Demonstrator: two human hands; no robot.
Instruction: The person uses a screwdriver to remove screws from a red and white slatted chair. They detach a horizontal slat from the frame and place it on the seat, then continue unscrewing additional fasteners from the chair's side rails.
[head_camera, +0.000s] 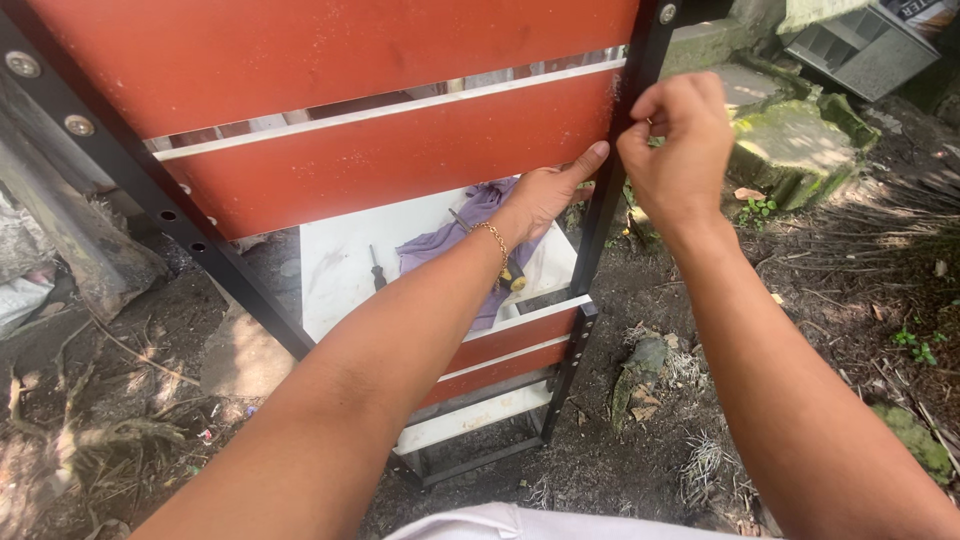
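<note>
Nearest to me, at 6 o'clock, I see the edge of a white garment (480, 522), and my two forearms go up from it toward the middle of the view.

My left hand (545, 197) lies against the lower red panel (400, 150) of a shelf frame that is tilted over the ground. Its grip is partly spread: the thumb points to 2 o'clock and touches the black metal post (610, 180), while the other fingers go behind the panel, where I cannot see them. A gold bracelet (496, 240) is on this wrist.

My right hand (680, 140) is just beside, at 1 o'clock from the left one. Its grip is pressed together at the post; if it pinches something small, I cannot tell, because the fingers hide it.

Below the hands, through the frame, a white board (340, 260) carries a purple cloth (450, 245) and a dark screwdriver (377, 270).

Farther, at 12 o'clock, is the upper red panel (300, 50). At 1 o'clock lie mossy stones (790, 140), and at 2 o'clock a grey box (860, 45).
</note>
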